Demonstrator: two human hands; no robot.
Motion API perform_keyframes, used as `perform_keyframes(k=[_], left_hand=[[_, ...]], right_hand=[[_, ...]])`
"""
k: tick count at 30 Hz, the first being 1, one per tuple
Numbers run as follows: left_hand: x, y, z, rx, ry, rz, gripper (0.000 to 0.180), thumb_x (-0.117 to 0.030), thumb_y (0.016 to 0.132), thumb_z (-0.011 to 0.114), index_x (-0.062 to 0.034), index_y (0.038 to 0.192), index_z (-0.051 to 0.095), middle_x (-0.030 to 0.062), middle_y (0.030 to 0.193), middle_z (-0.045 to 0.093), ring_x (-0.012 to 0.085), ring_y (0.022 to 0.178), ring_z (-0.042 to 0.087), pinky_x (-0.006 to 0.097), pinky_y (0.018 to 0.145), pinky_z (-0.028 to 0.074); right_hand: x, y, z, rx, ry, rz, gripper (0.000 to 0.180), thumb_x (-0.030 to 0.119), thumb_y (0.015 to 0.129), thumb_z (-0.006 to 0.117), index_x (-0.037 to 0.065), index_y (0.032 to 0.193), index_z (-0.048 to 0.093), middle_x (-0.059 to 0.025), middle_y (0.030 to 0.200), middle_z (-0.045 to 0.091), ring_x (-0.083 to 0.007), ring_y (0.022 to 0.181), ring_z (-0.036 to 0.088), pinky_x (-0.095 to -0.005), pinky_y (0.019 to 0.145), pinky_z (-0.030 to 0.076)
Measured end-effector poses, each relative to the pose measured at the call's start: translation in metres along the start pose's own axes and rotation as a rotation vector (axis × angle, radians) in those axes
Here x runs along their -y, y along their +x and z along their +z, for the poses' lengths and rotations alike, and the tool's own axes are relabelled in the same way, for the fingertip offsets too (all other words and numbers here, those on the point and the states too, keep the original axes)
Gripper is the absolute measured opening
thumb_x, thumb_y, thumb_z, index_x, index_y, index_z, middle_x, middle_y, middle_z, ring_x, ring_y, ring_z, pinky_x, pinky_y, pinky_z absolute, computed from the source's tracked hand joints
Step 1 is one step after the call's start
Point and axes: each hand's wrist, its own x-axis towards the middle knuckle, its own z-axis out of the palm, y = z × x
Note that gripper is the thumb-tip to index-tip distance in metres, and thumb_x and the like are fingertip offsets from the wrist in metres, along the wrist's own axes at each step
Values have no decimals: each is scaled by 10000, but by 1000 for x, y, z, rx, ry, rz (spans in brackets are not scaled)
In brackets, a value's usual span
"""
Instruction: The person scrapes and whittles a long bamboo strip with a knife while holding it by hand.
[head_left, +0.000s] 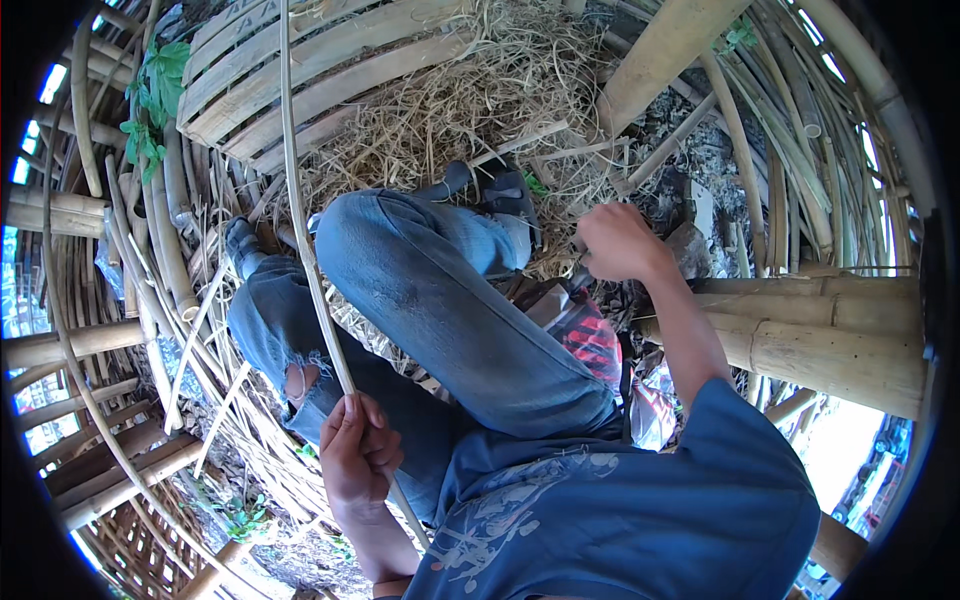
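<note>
A long, thin bamboo strip [300, 200] runs from the top of the view, past my knees, to my left side. My left hand [360, 445] is closed around its lower part, thumb pressed along it, and the tail end passes below my wrist. My right hand [622, 243] is a fist, raised beside my bent right knee and apart from the strip. A small dark piece [578, 278] shows just under that fist; most of what the fingers hold is hidden. My legs in blue jeans [430, 300] lie between the two hands.
Curly bamboo shavings [450, 120] cover the ground ahead, beside a slatted wooden panel [320, 75]. Thick bamboo poles [820, 335] stand at the right, with another pole [670, 60] at upper right. Stacked bamboo [80, 345] lines the left. A red-and-clear plastic wrapper [595, 345] lies by my right thigh.
</note>
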Motion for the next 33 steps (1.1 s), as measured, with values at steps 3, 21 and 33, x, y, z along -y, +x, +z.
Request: perform_keyframes(k=[3,21,33], left_hand=[[2,1,-5,24,-8,-7,320,-285,1013,370,-60,811,474,-62,518,241,35,396,191,221,362,144],[0,-1,-10,-15,-18,18,305,-262,1013,369,-56,812,471,-56,520,246,38,395,186,224,358,142],[-1,-1,-14,1,-27,38,310,-279,1009,387,-45,830,487,-57,528,254,36,411,196,218,367,152]], right_hand=[[-5,0,-6,-23,53,8,126,120,668,701,69,781,725,-157,804,674,-335,851,639,-421,805,495],[-4,-15,-28,-227,121,4,60,53,648,641,18,672,683,-194,722,655,-326,794,661,-429,742,527],[-20,-19,-31,-193,262,68,120,119,684,717,39,773,725,-169,767,671,-315,766,658,-388,718,501]])
